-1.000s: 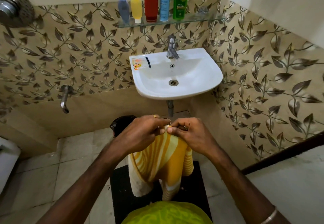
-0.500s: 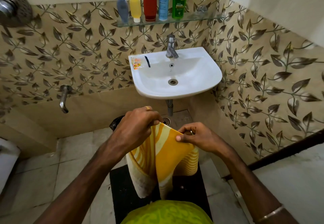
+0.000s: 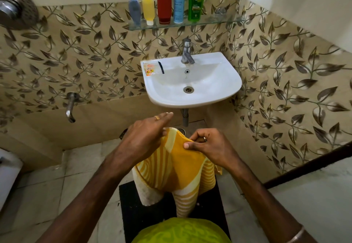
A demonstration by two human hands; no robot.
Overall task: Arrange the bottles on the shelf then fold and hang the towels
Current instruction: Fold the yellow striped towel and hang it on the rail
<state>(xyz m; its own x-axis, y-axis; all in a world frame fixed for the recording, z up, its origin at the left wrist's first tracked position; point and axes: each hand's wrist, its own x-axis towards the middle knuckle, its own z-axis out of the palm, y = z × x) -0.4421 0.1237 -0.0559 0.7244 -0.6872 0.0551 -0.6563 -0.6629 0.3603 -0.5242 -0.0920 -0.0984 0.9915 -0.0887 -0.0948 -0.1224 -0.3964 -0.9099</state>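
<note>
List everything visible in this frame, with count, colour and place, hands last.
bottles: five, grey, yellow, red, blue-white, green; standing in a row on the shelf
glass shelf: one, clear; on the wall above the sink
sink: one, white; wall-mounted, centre
tap: one, chrome; at the sink's back
sachet: one, orange-white; sink's left rim
wall spout: one, chrome; lower left wall
mat: one, black; floor
towel: one, yellow-white striped; hanging from both hands
left hand: holds the towel's top edge, fingers extended
right hand: pinches the towel's top edge
</note>
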